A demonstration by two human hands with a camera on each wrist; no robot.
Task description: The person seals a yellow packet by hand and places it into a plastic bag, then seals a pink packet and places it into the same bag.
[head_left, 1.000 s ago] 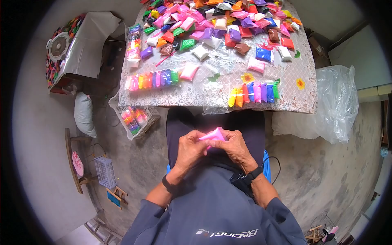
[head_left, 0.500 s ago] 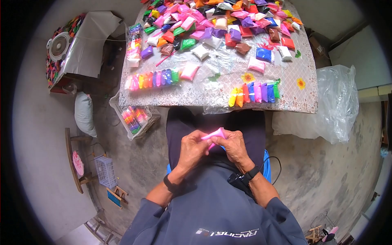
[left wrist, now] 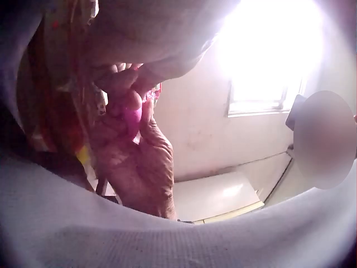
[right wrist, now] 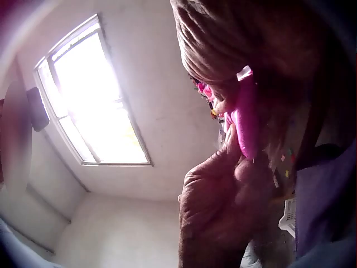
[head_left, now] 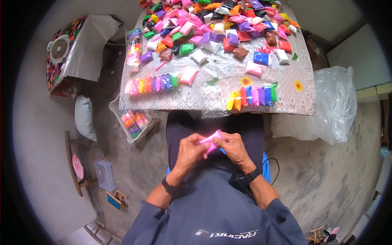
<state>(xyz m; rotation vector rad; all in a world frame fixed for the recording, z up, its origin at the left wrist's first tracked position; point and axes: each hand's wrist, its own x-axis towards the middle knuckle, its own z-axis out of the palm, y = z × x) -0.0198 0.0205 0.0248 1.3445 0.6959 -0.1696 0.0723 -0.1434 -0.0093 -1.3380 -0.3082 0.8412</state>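
Both hands meet over the lap, holding one small pink packet (head_left: 211, 143) between them. The left hand (head_left: 189, 152) pinches its left end and the right hand (head_left: 235, 151) grips its right end, thumb on top. In the left wrist view a pink bulge of the packet (left wrist: 131, 121) shows between the fingers. The right wrist view shows the packet (right wrist: 246, 120) upright between both hands, its ends partly covered by fingers.
A lace-covered table (head_left: 188, 100) stands ahead, with a pile of coloured packets (head_left: 196, 28) and rows of packets in clear bags (head_left: 153, 83), (head_left: 252, 97). A white basket (head_left: 131, 124) is at the left, a large clear plastic bag (head_left: 332, 106) at the right.
The pink packet has turned and narrowed slightly between the hands, and the right thumb has shifted on it. The table appears slightly lower and further left in the head view.
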